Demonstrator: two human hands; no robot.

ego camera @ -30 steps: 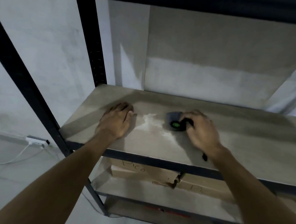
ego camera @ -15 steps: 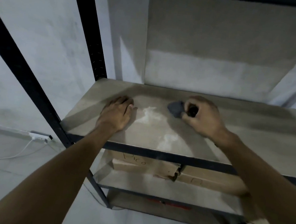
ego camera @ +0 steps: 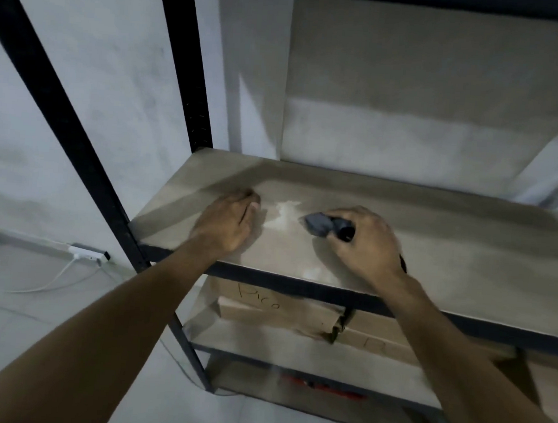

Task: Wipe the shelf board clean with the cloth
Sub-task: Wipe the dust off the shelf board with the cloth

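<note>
The small crumpled grey cloth (ego camera: 316, 224) lies on the pale grey-beige shelf board (ego camera: 450, 249), a little left of the board's middle and closer to the back edge than the front. The right hand (ego camera: 366, 242) is closed around it, together with a dark, short object that I cannot identify; only the left end of the cloth shows outside the fingers.

I judge that the wiping is in its early part. Just left of the cloth there is a whitish smear (ego camera: 284, 215) on the board, and 1 more pale patch (ego camera: 313, 274) sits near the front edge, below the cloth. The whole part of the board right of the cloth looks dull and streaky, so most of the surface seems still to need cleaning. Whether the smear is dust or wet cleaner, I cannot tell.

The left hand (ego camera: 227, 224) rests flat on the board, left of the smear, palm down, with the fingers relaxed and holding nothing; it seems to steady the person.

Under the board, on the lower shelf, lies a brown cardboard box (ego camera: 283, 314) with handwriting on its side. It appears closed, so what is inside is hidden. Far left of the board, on the floor by the wall, is a white power strip (ego camera: 88, 253) with a cable.
</note>
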